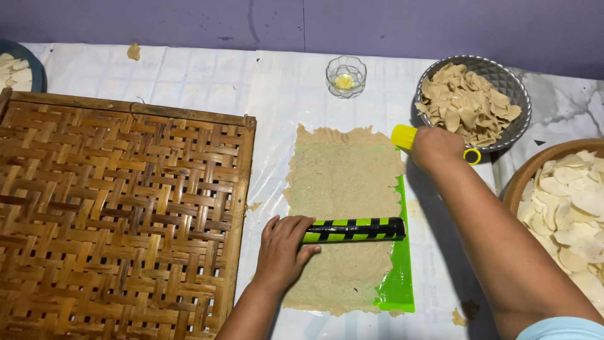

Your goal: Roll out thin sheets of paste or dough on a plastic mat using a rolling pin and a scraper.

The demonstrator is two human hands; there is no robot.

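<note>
- The left hand (284, 249) is curled over the end of a black-and-green striped rolling tube (353, 230), its grip clamped on it.
- The tube lies across a thin beige sheet of rolled dough (343, 189) on a green plastic mat (397, 283).
- The right hand (436, 148) has its grip closed around a yellow round plastic cutter (404, 136) at the dough's far right corner.
- A woven bamboo tray (113, 201) sits left on the desk (189, 79).

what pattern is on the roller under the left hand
Black and bright green diagonal stripes on the roller, lying across the dough sheet; clearest in the head view.
</note>
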